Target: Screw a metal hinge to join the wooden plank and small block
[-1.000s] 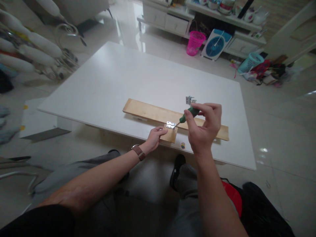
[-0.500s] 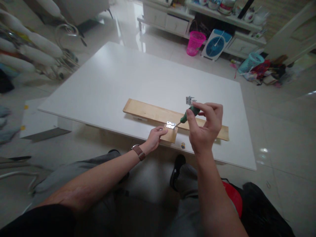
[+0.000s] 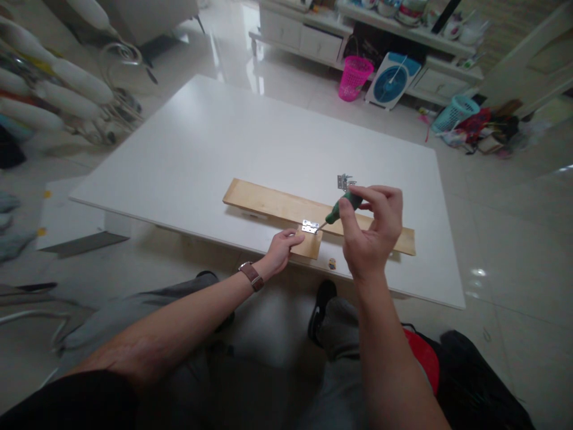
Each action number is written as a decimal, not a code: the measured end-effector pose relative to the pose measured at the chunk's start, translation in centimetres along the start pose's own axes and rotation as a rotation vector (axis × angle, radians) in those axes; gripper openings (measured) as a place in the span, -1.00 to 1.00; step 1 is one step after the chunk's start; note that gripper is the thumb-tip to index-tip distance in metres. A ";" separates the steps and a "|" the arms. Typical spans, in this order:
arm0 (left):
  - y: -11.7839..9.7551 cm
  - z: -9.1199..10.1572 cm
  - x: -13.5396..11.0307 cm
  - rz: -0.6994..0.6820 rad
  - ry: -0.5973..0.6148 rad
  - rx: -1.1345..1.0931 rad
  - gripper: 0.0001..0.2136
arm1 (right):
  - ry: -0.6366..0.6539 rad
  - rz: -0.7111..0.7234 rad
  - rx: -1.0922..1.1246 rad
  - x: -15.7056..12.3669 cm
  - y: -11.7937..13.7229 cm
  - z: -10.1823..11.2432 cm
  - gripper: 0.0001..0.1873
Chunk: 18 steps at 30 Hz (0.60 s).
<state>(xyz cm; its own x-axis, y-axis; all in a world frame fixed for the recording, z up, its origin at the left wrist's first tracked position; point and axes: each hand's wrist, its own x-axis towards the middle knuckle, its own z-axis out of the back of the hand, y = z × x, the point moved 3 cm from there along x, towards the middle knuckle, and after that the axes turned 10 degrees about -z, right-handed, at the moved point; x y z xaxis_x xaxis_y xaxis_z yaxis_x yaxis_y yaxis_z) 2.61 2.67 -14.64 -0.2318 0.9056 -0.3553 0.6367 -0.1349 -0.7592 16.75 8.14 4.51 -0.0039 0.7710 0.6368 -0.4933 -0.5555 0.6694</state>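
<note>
Down at the near edge of the white surface (image 3: 215, 137), the right hand (image 3: 371, 236) has its grip closed on a green-handled screwdriver (image 3: 344, 206) — thumb and fingertips pinch the handle near its top, while the other fingers curl loosely above. The screwdriver slants down to the left, and its thin shaft ends at a small silver hinge (image 3: 310, 226). That hinge sits across the seam where a small wooden block (image 3: 310, 246) butts against a long wooden board (image 3: 277, 204). The board lies flat and runs slantwise along the near side of the surface, with the block on its near side.

The left hand (image 3: 281, 249) is at the block's left end, its grip narrow on the wood — thumb on top, fingers tucked at the edge. A brown-strapped watch (image 3: 251, 276) is on that wrist.

Just beyond the board, close to the right hand's fingertips, lies a second bit of silver hardware (image 3: 344, 180); it is too small to tell apart clearly. A tiny object (image 3: 332, 263) lies near the surface's edge, just right of the block. Well off on the floor stand a pink basket (image 3: 354, 77) and a blue fan (image 3: 390, 82).
</note>
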 end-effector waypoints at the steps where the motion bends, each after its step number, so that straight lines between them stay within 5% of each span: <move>1: 0.0 0.0 0.0 0.001 0.002 0.001 -0.60 | 0.019 -0.002 -0.004 0.0 0.0 0.0 -0.81; 5: 0.0 0.0 0.0 0.001 0.008 -0.008 -0.59 | 0.089 0.019 0.008 0.0 0.0 -0.1 -0.67; 13: 0.2 0.1 0.2 -0.008 0.010 -0.019 -0.56 | -0.016 0.029 -0.014 0.1 0.2 0.0 -0.85; 18: 0.1 0.0 0.1 -0.004 0.017 -0.020 -0.59 | 0.070 0.033 -0.015 0.0 0.1 -0.1 -0.70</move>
<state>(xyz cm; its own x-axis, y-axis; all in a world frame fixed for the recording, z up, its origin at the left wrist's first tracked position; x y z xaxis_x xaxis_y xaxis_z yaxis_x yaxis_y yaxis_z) 2.63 2.78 -14.77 -0.2219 0.9128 -0.3429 0.6507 -0.1233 -0.7493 16.63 8.10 4.61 -0.0809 0.7722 0.6303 -0.5053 -0.5768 0.6419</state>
